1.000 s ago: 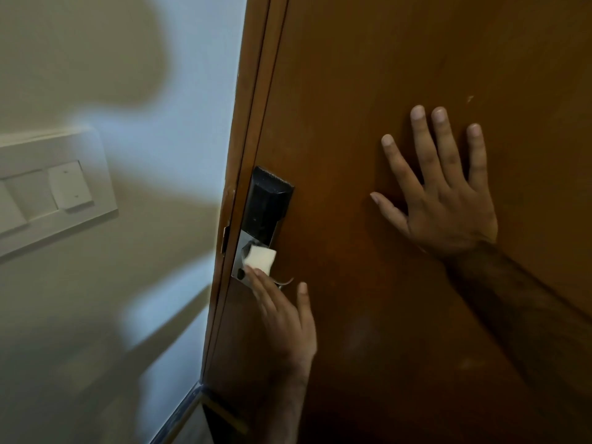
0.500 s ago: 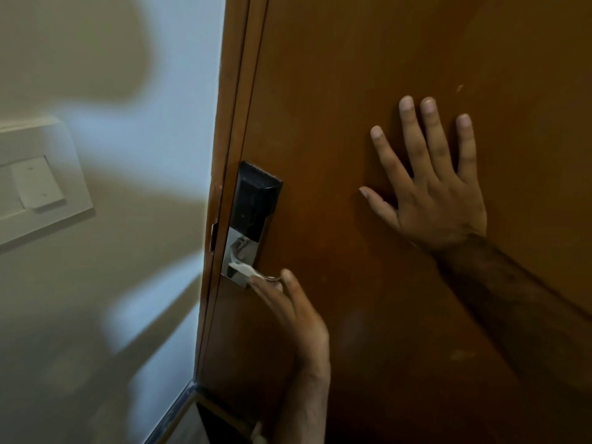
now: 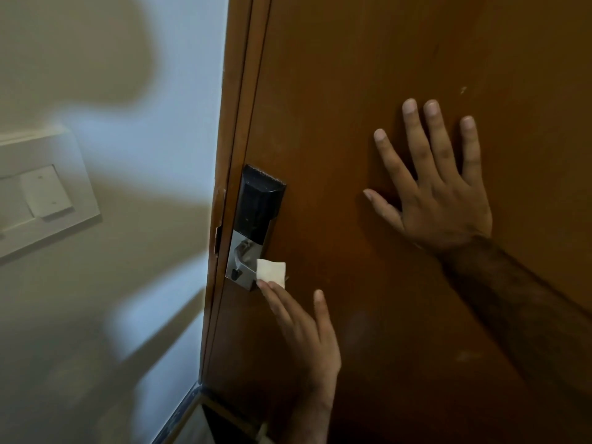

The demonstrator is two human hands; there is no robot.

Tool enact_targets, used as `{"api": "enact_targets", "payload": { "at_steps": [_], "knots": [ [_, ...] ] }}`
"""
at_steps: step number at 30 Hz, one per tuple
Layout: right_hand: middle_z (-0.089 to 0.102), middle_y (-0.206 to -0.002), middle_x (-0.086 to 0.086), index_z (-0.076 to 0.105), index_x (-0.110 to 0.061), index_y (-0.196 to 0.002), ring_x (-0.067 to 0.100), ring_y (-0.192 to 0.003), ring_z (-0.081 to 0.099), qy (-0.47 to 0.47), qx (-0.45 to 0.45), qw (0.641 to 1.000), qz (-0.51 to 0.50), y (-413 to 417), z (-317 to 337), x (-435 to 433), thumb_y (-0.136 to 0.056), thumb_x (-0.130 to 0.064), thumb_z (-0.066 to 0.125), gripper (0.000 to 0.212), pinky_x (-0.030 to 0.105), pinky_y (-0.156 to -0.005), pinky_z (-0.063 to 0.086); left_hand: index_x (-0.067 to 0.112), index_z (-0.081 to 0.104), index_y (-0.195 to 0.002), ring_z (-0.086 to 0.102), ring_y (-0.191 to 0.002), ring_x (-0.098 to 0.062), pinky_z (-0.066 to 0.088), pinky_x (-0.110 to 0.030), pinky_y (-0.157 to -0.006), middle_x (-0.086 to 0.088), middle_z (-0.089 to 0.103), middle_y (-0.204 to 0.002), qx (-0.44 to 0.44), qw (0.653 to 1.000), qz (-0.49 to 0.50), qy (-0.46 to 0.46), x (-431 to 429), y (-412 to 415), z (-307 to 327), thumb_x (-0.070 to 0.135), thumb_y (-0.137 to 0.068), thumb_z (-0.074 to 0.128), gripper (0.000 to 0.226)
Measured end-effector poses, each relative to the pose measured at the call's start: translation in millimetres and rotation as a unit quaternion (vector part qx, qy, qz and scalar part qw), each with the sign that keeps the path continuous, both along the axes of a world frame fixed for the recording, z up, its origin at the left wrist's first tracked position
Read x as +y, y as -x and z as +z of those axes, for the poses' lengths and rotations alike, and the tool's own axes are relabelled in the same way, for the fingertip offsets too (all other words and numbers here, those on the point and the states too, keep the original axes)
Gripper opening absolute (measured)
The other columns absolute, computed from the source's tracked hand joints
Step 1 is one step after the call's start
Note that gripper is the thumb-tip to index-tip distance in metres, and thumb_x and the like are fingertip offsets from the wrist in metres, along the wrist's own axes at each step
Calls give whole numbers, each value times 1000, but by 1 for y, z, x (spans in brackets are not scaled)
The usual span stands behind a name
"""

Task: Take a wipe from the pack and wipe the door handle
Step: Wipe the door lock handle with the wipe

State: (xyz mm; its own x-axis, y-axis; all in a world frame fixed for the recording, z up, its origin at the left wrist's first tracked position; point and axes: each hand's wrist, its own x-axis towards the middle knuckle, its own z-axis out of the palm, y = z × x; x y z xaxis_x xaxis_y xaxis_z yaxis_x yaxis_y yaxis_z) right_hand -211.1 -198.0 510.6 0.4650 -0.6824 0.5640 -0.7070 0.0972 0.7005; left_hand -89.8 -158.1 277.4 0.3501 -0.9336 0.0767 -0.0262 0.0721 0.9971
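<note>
A small folded white wipe (image 3: 271, 272) is pressed over the silver door handle (image 3: 241, 270) at the foot of the black lock unit (image 3: 259, 203). My left hand (image 3: 302, 328) reaches up from below and holds the wipe against the handle with its fingertips, thumb stretched out to the right. My right hand (image 3: 439, 190) lies flat on the brown wooden door (image 3: 368, 75), fingers spread, holding nothing. The wipe pack is out of view.
A white switch plate (image 3: 45, 193) sits on the pale wall at the left. The door frame edge (image 3: 224, 219) runs down beside the lock. A dark floor strip (image 3: 179, 415) shows at the bottom.
The wipe, half hidden under the handle half a second ago, now lies flat over the handle's right end. My left hand has shifted up with it. My right hand has stayed flat on the door.
</note>
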Motion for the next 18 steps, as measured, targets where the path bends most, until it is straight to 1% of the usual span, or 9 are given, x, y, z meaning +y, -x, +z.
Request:
{"api": "enact_targets", "payload": {
  "at_steps": [2, 4, 6, 8, 10, 12, 14, 16, 18],
  "knots": [
    [4, -175, 23, 6, -17, -171, 42, -162, 5, 0, 3, 1000, 1, 0, 0, 0, -110, -63, 25, 79, 65, -128, 10, 53, -31, -151, 11, -160, -26, 37, -52, -121, 14, -26, -171, -27, 1000, -9, -5, 3, -1, 3, 83, -90, 21, 85],
    [4, -175, 23, 6, -17, -171, 42, -162, 6, 1, 1, 1000, 1, 0, 0, 0, -110, -63, 26, 79, 65, -128, 10, 44, -27, -156, 16, -159, -31, 43, -58, -116, 12, -24, -172, -45, 999, 7, -18, -20, -17, -3, 79, -93, 25, 89],
    [4, -175, 23, 6, -17, -171, 41, -162, 6, 3, 1, 1000, 2, 1, -1, -1, -110, -63, 26, 79, 65, -128, 9, 39, -19, -161, 17, -159, -32, 47, -60, -111, 12, -19, -173, -27, 999, 25, -33, -52, -38, -7, 76, -95, 29, 89],
    [4, -175, 23, 6, -17, -171, 41, -162, 6, 1, 1, 1000, 3, 0, 0, -1, -110, -63, 26, 80, 65, -127, 9, 34, -9, -164, 19, -159, -30, 50, -59, -109, 9, -10, -175, -37, 999, 36, -18, -69, -52, -4, 74, -96, 29, 87],
    [3, -175, 23, 5, -17, -171, 42, -162, 5, -1, 3, 1000, 2, 1, 0, -2, -110, -64, 26, 80, 64, -127, 8, 29, -2, -165, 20, -158, -28, 49, -56, -111, 3, -2, -175, -69, 997, 35, -8, -66, -57, -4, 73, -96, 29, 88],
    [3, -175, 23, 4, -17, -171, 42, -162, 4, -1, 3, 1000, 0, 1, 0, -2, -110, -64, 25, 80, 64, -127, 7, 26, -1, -165, 19, -159, -26, 47, -55, -113, 4, -2, -175, -106, 994, 19, -14, -49, -59, -9, 73, -96, 29, 89],
    [3, -175, 23, 4, -17, -171, 41, -162, 4, 0, 4, 1000, 0, 1, 0, -2, -110, -64, 25, 80, 64, -127, 7, 23, -1, -165, 19, -159, -27, 48, -55, -113, 5, -5, -175, -166, 986, 3, -8, -31, -60, -15, 73, -97, 27, 90],
    [3, -175, 23, 5, -17, -171, 41, -162, 5, 3, 3, 1000, 2, 1, 0, -2, -110, -64, 25, 80, 64, -128, 7, 17, 0, -165, 18, -159, -27, 41, -51, -119, 0, -5, -176, -222, 975, -11, 9, -26, -66, -17, 70, -98, 31, 91],
    [4, -175, 23, 6, -17, -171, 41, -162, 6, 2, 0, 1000, 5, 0, 0, -2, -110, -64, 26, 80, 64, -127, 8, 15, 1, -165, 13, -160, -25, 23, -38, -124, -4, -2, -176, -261, 965, -32, 3, -36, -77, -10, 65, -98, 36, 91]
  ]
}}
